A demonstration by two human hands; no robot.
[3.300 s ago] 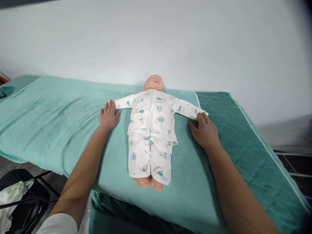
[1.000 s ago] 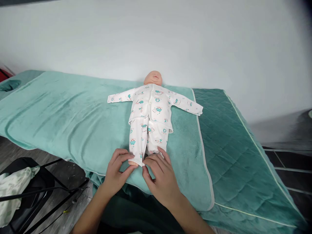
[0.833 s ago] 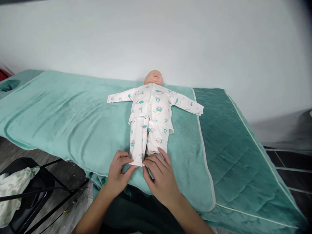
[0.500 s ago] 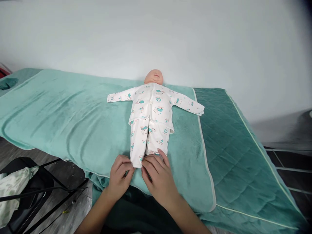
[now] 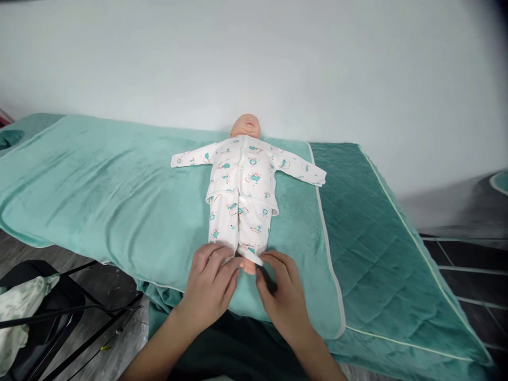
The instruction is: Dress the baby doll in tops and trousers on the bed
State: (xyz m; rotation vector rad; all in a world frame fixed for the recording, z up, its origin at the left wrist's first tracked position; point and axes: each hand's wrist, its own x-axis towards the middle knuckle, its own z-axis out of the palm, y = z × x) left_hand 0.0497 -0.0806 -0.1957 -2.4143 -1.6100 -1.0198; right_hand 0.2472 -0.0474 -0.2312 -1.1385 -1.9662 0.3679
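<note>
A baby doll (image 5: 246,127) lies on its back in a white printed jacket (image 5: 243,169) and matching trousers (image 5: 224,219). My right hand (image 5: 283,291) is closed at the outer edge of the trouser cuff on the right-hand leg, with thumb and fingers bent around it. Below that cuff a bare doll foot (image 5: 248,266) pokes out. My left hand (image 5: 212,280) has its fingers bent together over the lower end of the other leg, fingertips beside the foot. What they pinch is hidden, as is the second foot.
Under the doll lies a light green blanket (image 5: 159,196), over a darker quilted cover (image 5: 369,238). A white wall (image 5: 254,63) stands behind. A black chair (image 5: 59,301) with a patterned cloth (image 5: 24,312) on it is at lower left.
My left hand has moved right, over the left-hand trouser leg's end. My right hand has shifted right to the other cuff's outer edge. A doll foot now shows. The view has shifted slightly.
</note>
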